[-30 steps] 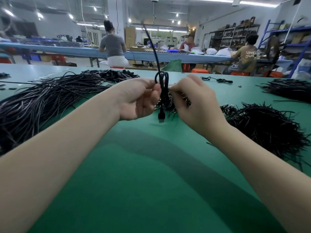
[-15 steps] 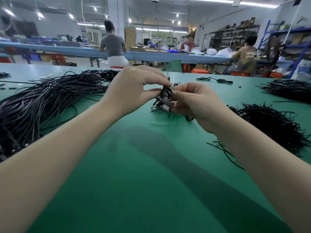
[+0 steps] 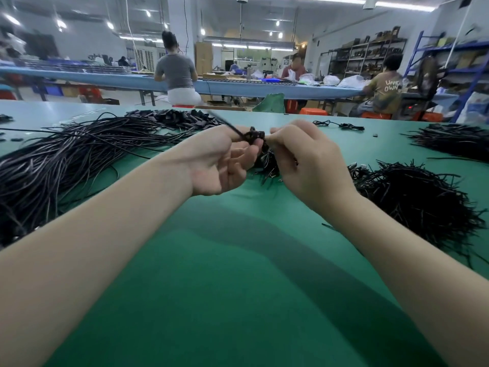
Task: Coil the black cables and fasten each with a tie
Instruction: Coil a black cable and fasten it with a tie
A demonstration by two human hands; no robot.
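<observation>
A small coiled black cable (image 3: 254, 136) sits between my two hands above the green table (image 3: 238, 260). My left hand (image 3: 221, 160) is turned palm-up, its fingers curled round the coil's left side, and a blurred strand runs up-left from it. My right hand (image 3: 304, 160) pinches the coil's right end with thumb and fingertips. A small heap of finished coils (image 3: 267, 165) lies on the table just under my hands, partly hidden by them.
A large bundle of long black cables (image 3: 66, 160) covers the table's left. A heap of black ties (image 3: 412, 200) lies at the right, another black pile (image 3: 455, 141) at the far right. Several people sit at a long bench (image 3: 105, 79) behind.
My left hand has rolled from palm-down to palm-up beside the coil. My right hand has risen slightly and still pinches the coil. The long cable tail seen a second ago is wound in.
</observation>
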